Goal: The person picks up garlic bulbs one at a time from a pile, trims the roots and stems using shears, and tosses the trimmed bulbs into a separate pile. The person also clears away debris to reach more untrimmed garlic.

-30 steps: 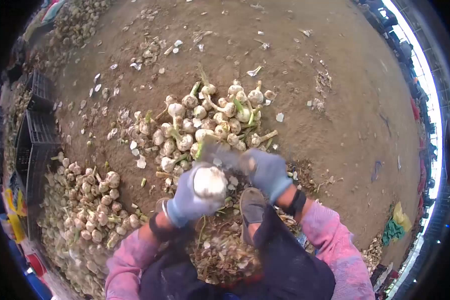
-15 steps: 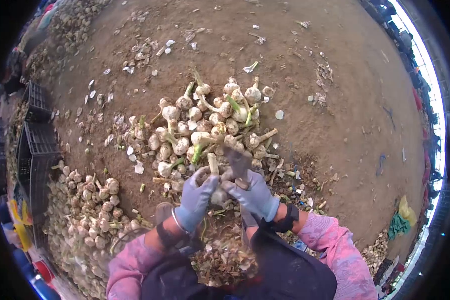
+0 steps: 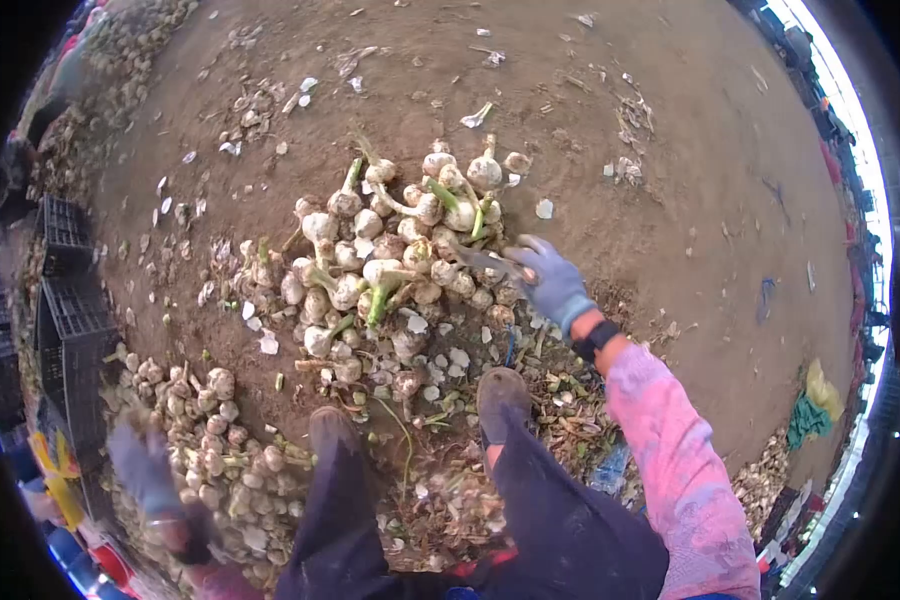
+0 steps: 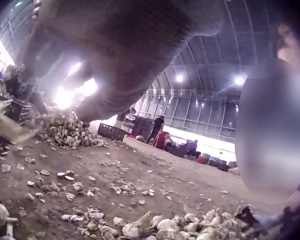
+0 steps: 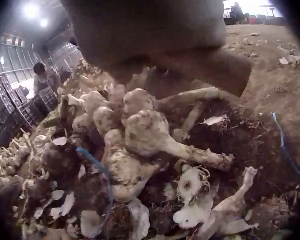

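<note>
While my right hand [image 3: 553, 283] grips the knife [image 3: 490, 262], blade leftward over the garlic bulbs [image 3: 382, 270], I cannot tell my left hand's [image 3: 146, 472] grip.

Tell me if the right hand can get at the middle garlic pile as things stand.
Likely yes: the right hand is at the edge of the garlic pile, nothing visible blocking it. The blade it grips may make picking up bulbs awkward.

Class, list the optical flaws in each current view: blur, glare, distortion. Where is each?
Head: fisheye curving, black corners, left hand smeared, right hand sharper. Left wrist: lights glare, a smooth grey oval hides part of the right side. Right wrist: right hand dark and soft across the top, garlic below clearer.
</note>
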Motion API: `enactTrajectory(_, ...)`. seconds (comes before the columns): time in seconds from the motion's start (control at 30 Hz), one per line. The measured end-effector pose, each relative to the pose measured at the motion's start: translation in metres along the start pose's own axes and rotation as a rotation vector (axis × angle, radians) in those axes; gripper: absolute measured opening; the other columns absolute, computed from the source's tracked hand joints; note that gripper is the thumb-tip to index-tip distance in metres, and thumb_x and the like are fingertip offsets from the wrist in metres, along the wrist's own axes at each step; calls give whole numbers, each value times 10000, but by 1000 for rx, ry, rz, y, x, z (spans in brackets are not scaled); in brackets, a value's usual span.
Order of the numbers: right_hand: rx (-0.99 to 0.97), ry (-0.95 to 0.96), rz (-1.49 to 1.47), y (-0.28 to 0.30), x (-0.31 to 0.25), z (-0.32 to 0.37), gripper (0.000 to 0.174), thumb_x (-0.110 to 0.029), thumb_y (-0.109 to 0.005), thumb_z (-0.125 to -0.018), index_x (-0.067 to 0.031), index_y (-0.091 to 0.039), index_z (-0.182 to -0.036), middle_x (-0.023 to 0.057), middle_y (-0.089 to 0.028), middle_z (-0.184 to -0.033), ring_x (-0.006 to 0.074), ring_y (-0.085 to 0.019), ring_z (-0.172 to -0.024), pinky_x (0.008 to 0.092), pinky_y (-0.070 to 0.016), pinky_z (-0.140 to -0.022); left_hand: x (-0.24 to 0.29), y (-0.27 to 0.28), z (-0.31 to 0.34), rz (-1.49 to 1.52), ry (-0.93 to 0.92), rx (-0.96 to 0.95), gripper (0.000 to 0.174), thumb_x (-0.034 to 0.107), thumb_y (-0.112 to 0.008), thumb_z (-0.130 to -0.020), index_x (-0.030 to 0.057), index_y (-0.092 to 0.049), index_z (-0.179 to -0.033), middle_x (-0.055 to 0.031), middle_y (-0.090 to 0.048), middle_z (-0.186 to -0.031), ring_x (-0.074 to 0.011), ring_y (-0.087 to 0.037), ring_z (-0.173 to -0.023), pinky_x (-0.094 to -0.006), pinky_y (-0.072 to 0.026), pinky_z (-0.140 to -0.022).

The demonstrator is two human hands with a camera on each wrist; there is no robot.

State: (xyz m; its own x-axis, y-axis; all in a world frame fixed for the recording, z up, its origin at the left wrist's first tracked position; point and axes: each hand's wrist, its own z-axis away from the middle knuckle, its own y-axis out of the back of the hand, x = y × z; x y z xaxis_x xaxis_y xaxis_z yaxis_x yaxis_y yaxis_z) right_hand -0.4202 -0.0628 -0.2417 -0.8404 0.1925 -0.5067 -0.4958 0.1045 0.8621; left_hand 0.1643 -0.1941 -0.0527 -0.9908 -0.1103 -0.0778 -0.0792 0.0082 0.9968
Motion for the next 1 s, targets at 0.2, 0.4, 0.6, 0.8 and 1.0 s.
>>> enactTrajectory(0.2, -332, -74, 118, -30, 1, -23, 556, -340, -652, -927, -233, -493, -1448, 134, -654, -1208, 316, -662, -1054, 430, -544, -875, 32, -45, 0, 812, -152, -270, 422, 173, -641, -945, 6, -580, -1327, -157, -621, -1289, -280, -612, -1148, -374, -501, -975)
enactTrajectory(0.4, -177, -535, -1336, 1, -125, 23, 361, -124, -676, -938, -108, -593, -1290, 55, -704, -1087, 151, -676, -884, 280, -566, -803, 221, -93, 63, 1132, -728, -729, 759, 291, -741, -892, -24, -368, -1473, -225, -471, -1450, -312, -514, -1305, -378, -449, -1087)
enactTrajectory(0.6, -435, -348, -1461, -2, -196, 40, 373, -97, -596, -998, -9, -552, -1358, -33, -635, -1273, 55, -575, -1080, 246, -493, -899, 233, -93, 89, 1695, -324, -995, 713, 263, -797, -847, 5, -416, -1392, -128, -631, -1238, -231, -630, -1143, -358, -527, -961)
enactTrajectory(0.8, -135, 376, -304, 29, -186, 22, 443, -209, -768, -761, -135, -660, -1184, 82, -667, -790, 274, -664, -726, 372, -499, -644, 208, -116, 86, 2020, -81, -1262, 686, 243, -782, -853, 19, -413, -1388, -140, -635, -1249, -245, -660, -1107, -369, -555, -949)
enactTrajectory(1.0, -143, 427, -102, 29, -192, 19, 429, -239, -794, -719, -138, -682, -1120, 34, -581, -693, 257, -611, -638, 395, -426, -571, 204, -92, 92, 1948, -334, -1292, 539, 340, -574, -1003, 21, -407, -1404, -195, -591, -1313, -267, -608, -1201, -372, -529, -1000)
